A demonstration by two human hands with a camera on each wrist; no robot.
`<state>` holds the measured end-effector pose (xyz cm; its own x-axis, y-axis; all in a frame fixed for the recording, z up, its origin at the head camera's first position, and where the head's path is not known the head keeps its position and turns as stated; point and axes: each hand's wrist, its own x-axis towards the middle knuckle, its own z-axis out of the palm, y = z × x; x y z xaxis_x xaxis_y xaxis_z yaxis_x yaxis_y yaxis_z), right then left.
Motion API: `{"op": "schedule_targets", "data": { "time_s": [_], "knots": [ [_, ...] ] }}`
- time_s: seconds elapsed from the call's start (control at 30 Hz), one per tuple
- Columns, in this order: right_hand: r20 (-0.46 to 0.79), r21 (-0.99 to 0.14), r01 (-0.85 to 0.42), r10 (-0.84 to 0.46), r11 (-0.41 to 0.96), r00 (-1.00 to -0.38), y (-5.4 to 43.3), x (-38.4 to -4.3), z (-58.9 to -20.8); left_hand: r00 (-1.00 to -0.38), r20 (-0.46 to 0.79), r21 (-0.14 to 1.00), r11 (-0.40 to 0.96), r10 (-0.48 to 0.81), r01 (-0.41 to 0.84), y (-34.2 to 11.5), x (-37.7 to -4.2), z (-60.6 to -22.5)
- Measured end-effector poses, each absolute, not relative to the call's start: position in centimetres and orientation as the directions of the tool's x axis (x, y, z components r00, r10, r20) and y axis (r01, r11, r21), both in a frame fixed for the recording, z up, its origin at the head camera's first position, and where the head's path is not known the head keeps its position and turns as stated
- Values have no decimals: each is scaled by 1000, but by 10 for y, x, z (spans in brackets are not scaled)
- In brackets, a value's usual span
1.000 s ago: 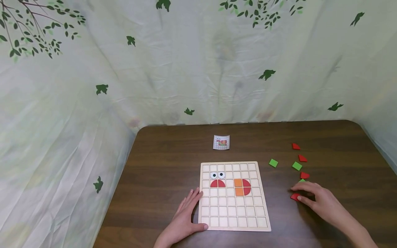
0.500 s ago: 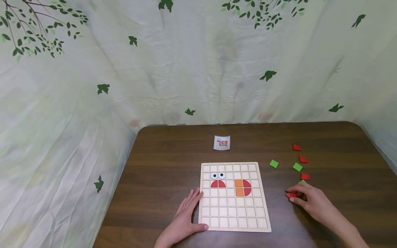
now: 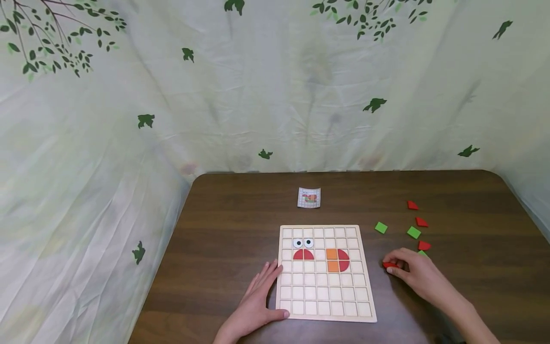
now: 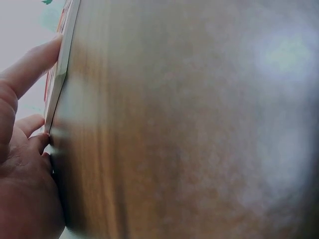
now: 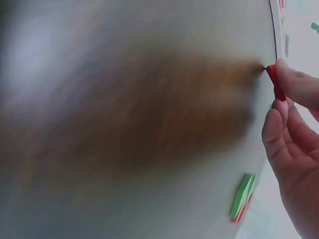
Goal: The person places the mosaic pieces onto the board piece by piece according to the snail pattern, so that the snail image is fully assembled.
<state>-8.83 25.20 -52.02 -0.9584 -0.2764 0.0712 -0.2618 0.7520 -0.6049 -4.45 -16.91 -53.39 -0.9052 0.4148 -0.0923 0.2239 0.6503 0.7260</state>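
Note:
A pale wooden grid board (image 3: 322,293) lies flat on the table. My left hand (image 3: 253,308) rests at its left side, fingers straight along the edge and thumb on the near left corner. On the board sit two eye tiles (image 3: 298,243), two red quarter-round tiles (image 3: 298,255) below them, and two orange squares (image 3: 332,254) beside two more red quarters (image 3: 343,265). Right of the board, my right hand (image 3: 417,274) pinches a red quarter-round tile (image 3: 389,264) between thumb and fingers. The right wrist view shows that red tile (image 5: 277,83) tilted in the fingertips.
Loose red tiles (image 3: 421,222) and green square tiles (image 3: 381,228) lie beyond my right hand; one green tile (image 3: 423,253) is partly hidden by it. A small picture card (image 3: 309,198) lies behind the board. A patterned curtain (image 3: 275,95) hangs past the table's far edge.
My right hand has moved left toward the board, carrying the red tile with it. The left hand and the board stay in place; the head view has shifted slightly.

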Motion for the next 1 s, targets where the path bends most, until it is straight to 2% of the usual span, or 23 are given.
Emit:
{"op": "schedule_targets", "data": {
  "time_s": [0.17, 0.37, 0.67, 1.0],
  "knots": [
    [32, -627, -216, -253, 748, -967, 240, -94, -519, -904, -100, 727, 650, 417, 219, -168, -45, -534],
    [48, -640, -208, -231, 740, -972, 221, -96, -520, -904, -114, 727, 655, 411, 206, -168, -45, -534],
    [85, -731, -264, -301, 629, -950, 192, -88, -520, -906, -93, 719, 657, 414, 226, -169, -46, -535],
    [16, -769, -226, -336, 597, -942, 172, -81, -521, -908, -93, 727, 650, 409, 218, -169, -45, -535]
  ]
}}
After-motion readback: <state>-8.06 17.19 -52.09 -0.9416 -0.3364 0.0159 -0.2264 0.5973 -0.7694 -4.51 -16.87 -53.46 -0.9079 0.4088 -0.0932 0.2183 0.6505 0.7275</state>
